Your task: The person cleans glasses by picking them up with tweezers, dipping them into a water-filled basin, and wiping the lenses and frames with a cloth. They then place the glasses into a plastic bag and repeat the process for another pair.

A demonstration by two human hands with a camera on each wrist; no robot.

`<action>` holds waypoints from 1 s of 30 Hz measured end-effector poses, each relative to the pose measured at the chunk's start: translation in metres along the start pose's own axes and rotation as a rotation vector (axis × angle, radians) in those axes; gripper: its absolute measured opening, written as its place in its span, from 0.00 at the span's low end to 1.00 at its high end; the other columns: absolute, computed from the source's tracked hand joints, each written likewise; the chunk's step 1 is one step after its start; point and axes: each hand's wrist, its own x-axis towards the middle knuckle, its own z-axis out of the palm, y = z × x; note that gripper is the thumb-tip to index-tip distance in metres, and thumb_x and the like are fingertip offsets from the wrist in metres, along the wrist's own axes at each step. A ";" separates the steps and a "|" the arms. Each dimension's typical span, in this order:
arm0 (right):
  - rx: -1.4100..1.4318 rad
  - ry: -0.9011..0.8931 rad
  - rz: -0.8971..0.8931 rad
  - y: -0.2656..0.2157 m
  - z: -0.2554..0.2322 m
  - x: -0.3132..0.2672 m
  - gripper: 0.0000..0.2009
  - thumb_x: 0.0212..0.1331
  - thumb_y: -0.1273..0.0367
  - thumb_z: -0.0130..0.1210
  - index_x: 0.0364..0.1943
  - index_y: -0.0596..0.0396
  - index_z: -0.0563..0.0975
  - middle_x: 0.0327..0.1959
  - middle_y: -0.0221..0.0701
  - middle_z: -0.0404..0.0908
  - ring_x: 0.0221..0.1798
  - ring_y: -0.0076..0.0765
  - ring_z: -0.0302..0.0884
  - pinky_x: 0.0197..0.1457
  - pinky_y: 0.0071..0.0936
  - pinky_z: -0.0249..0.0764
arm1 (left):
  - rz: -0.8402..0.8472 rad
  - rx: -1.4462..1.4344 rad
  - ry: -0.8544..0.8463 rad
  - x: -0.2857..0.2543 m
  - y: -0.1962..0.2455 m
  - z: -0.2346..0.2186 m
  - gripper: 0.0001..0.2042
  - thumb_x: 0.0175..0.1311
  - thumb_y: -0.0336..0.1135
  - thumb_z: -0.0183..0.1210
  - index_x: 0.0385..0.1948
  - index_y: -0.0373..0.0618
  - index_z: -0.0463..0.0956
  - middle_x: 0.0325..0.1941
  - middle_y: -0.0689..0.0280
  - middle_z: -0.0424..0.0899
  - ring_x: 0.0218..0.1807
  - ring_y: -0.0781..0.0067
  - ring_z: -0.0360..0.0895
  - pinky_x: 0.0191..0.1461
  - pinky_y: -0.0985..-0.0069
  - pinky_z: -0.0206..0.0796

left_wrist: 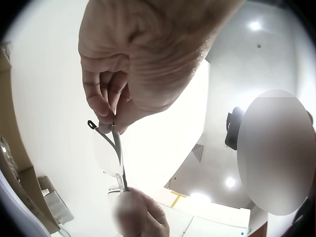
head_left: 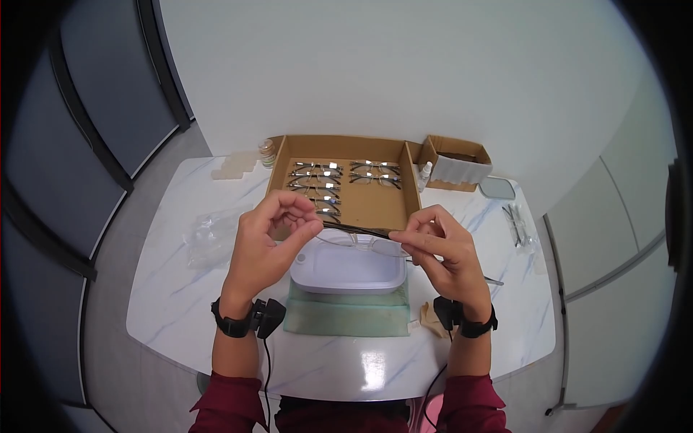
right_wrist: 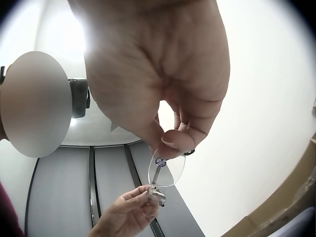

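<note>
Both hands hold one pair of glasses with clear lenses and thin dark temples, raised over the lavender tub. My left hand pinches one end between thumb and fingertips. At the other end, my right hand pinches the frame with thumb and forefinger. The temples look folded across behind the lenses. In the right wrist view a small round blue sticker shows on the lens near the right fingertips. The left wrist view has a dark temple tip sticking out past the left fingers.
Behind the tub, a cardboard box holds several pairs of glasses in rows. A folded green towel lies under the tub. At the right are a smaller box, a spray bottle and bagged glasses; plastic bags lie left.
</note>
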 end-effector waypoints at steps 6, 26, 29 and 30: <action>0.165 -0.053 0.087 0.001 -0.002 -0.002 0.14 0.56 0.83 0.58 0.46 0.56 0.84 0.36 0.31 0.77 0.29 0.22 0.74 0.30 0.20 0.67 | 0.063 0.000 -0.085 0.001 -0.001 -0.004 0.11 0.60 0.26 0.66 0.44 0.36 0.81 0.39 0.63 0.85 0.42 0.77 0.81 0.47 0.80 0.73; 0.931 -0.169 0.644 0.027 -0.007 0.003 0.08 0.66 0.73 0.58 0.43 0.63 0.83 0.17 0.25 0.75 0.17 0.14 0.67 0.18 0.14 0.56 | 0.384 0.293 -0.235 0.001 0.011 0.007 0.23 0.40 0.29 0.78 0.44 0.44 0.84 0.41 0.63 0.85 0.37 0.73 0.79 0.38 0.78 0.72; 0.926 -0.175 0.646 0.029 -0.007 0.003 0.07 0.65 0.74 0.58 0.43 0.63 0.83 0.17 0.25 0.76 0.17 0.14 0.67 0.17 0.14 0.56 | 0.369 0.291 -0.251 0.000 0.012 0.008 0.23 0.41 0.29 0.78 0.44 0.43 0.85 0.41 0.63 0.85 0.35 0.73 0.79 0.37 0.78 0.72; 0.926 -0.173 0.647 0.029 -0.007 0.003 0.07 0.65 0.74 0.58 0.42 0.63 0.83 0.18 0.26 0.76 0.17 0.14 0.67 0.17 0.14 0.56 | 0.342 0.287 -0.264 0.000 0.012 0.008 0.22 0.41 0.29 0.78 0.44 0.43 0.85 0.42 0.62 0.85 0.34 0.73 0.79 0.36 0.79 0.72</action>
